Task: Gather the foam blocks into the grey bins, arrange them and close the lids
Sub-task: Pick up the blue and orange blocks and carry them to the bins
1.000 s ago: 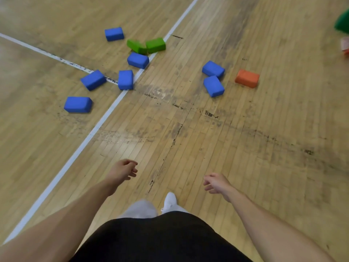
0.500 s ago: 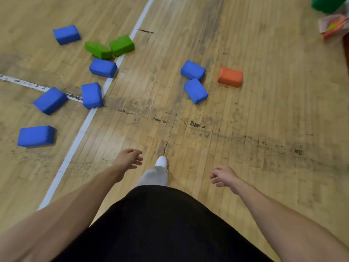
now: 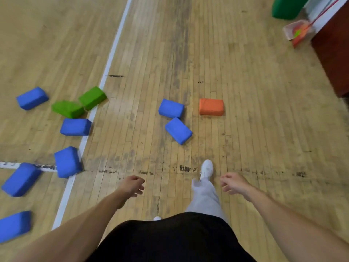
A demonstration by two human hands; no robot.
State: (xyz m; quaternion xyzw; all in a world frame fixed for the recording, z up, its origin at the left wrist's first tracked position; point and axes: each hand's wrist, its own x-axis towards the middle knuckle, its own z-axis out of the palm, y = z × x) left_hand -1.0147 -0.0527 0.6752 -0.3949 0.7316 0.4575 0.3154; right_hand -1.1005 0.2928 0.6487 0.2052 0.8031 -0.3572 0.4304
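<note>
Hands empty, blocks on flr.

Blue foam blocks, two green blocks and one orange block on the tan wooden floor with white line.

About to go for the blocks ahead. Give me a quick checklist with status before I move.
1. Left hand free: ok, holds nothing.
2. Right hand free: ok, holds nothing.
3. Way to near blue block: ok, only bare floor between.
4. Orange block apart from others: ok.
5. Grey bins in view: not ok, none visible.
6. Full block count: cannot tell, lower-left blue block cut by frame edge.
</note>
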